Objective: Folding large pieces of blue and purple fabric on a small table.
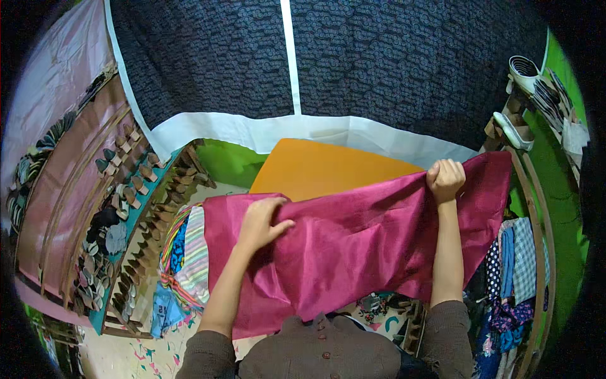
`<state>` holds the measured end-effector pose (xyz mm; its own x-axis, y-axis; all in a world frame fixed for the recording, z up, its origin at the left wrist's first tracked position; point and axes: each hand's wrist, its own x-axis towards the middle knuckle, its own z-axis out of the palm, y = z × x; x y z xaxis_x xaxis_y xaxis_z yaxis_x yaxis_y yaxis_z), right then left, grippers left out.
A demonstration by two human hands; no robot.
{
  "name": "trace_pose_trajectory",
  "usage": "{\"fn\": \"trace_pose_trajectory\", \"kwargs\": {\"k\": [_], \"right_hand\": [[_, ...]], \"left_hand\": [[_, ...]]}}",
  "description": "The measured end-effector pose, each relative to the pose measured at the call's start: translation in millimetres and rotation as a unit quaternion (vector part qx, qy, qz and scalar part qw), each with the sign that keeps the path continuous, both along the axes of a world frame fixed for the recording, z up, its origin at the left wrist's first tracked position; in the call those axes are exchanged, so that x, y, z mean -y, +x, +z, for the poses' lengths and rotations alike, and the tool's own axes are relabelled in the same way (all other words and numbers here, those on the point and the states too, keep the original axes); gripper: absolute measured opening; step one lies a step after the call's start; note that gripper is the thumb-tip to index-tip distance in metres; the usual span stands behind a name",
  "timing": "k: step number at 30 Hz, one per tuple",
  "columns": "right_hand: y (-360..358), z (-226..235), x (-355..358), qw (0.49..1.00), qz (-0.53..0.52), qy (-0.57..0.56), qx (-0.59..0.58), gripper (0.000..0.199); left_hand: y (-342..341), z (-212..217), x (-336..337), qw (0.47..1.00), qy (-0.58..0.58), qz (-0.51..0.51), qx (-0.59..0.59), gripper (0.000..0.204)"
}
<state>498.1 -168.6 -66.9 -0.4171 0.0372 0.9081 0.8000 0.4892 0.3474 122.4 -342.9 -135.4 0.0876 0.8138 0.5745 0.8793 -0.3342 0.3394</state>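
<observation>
A wide sheet of shiny magenta fabric (pixel 353 252) spreads across in front of me, creased in the middle. My right hand (pixel 446 179) is closed in a fist on its upper edge, toward the right end. Farther left, my left hand (pixel 260 222) lies against the fabric near the same edge, its thumb spread away from the fingers. Just beyond the fabric is a smooth orange panel (pixel 334 165), its lower part covered by the magenta cloth. Whatever lies beneath the cloth is hidden.
Wooden racks holding several shoe-shaped forms (pixel 136 183) stand on the left. Striped cloth (pixel 194 252) lies beside the fabric's left end. Folded checked cloth (pixel 522 259) hangs at right by a wooden frame (pixel 536 208). A dark patterned curtain (pixel 208 57) hangs ahead. Scraps dot the floor (pixel 113 354).
</observation>
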Motion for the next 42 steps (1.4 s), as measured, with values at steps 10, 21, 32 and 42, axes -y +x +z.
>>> {"fn": "trace_pose_trajectory", "kwargs": {"k": [10,21,32,42], "right_hand": [[-9,-14,-46,0.997,-0.005,-0.071,0.031,0.026],[-112,-89,-49,0.952,-0.022,-0.302,0.054,0.028],[-111,-99,-78,0.986,-0.085,-0.139,-0.018,0.032],[-140,-88,-76,0.989,-0.092,-0.094,-0.069,0.031]], "left_hand": [[-133,-124,-56,0.923,-0.154,0.33,0.125,0.069],[-214,-191,-136,0.695,-0.221,0.129,0.672,0.027],[-253,-114,-114,0.667,-0.059,0.109,0.735,0.024],[-247,-93,-110,0.845,-0.003,0.317,0.431,0.053]]}}
